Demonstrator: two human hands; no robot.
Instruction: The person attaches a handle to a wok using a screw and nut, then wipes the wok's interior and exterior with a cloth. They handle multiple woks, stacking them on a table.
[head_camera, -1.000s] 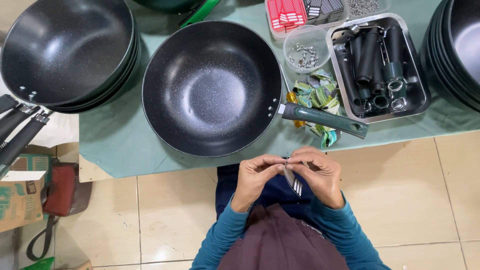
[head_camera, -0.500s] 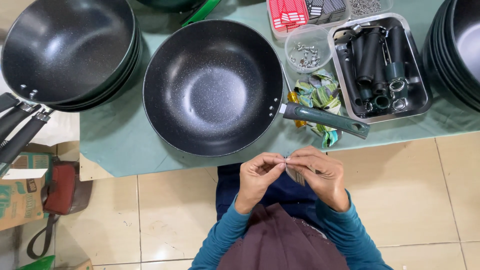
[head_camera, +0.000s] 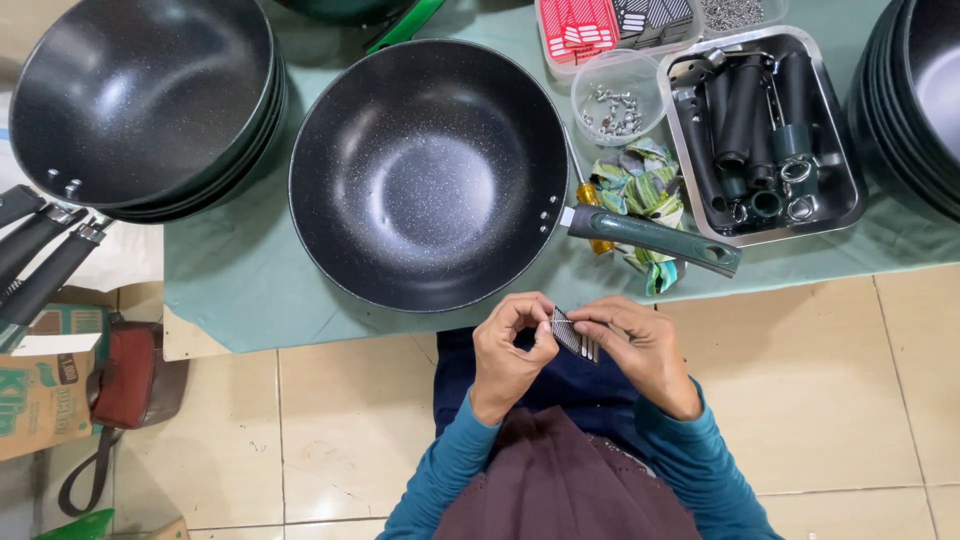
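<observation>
Pinched between the fingertips of both hands is a small striped card (head_camera: 572, 335), dark with pale lines, held just off the near edge of the table. Left hand (head_camera: 508, 352) curls around its left end, fingers narrowly closed on it; right hand (head_camera: 640, 350) grips the right end the same way. Just beyond sits 1 black speckled wok (head_camera: 428, 175) on the green cloth (head_camera: 230, 280), its green handle (head_camera: 652, 238) pointing right over crumpled wrappers (head_camera: 640, 190). Farther back stand a clear tub of screws (head_camera: 618, 100) and a metal tray of handles (head_camera: 762, 125). Stacked pans (head_camera: 140, 100) lie far left.
</observation>
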